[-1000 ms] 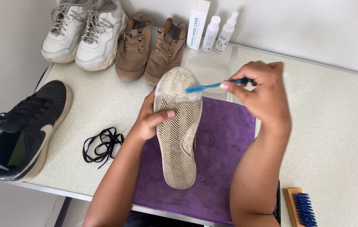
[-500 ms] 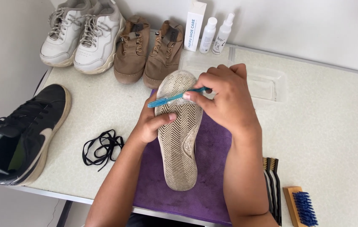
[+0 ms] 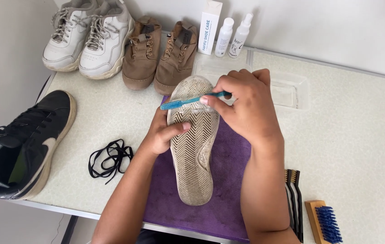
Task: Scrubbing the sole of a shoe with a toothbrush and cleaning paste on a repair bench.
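Note:
A shoe lies upside down on a purple cloth [image 3: 228, 180], its pale sole [image 3: 194, 149] with a zigzag tread facing up. My left hand [image 3: 163, 133] grips the shoe's left side, thumb across the sole. My right hand [image 3: 244, 106] holds a blue toothbrush [image 3: 188, 100] over the toe end, its bristle head pointing left at the sole's left edge.
A black sneaker [image 3: 25, 144] and loose black laces [image 3: 109, 158] lie at left. White sneakers [image 3: 86, 36], brown suede shoes [image 3: 163, 54], a white box and two bottles [image 3: 233, 36] stand at the back. A clear tray [image 3: 292, 90], thin brushes [image 3: 294, 199] and a wooden brush [image 3: 323, 221] lie at right.
My right hand has swept the toothbrush leftwards across the toe end of the sole. My left hand has kept its grip on the shoe.

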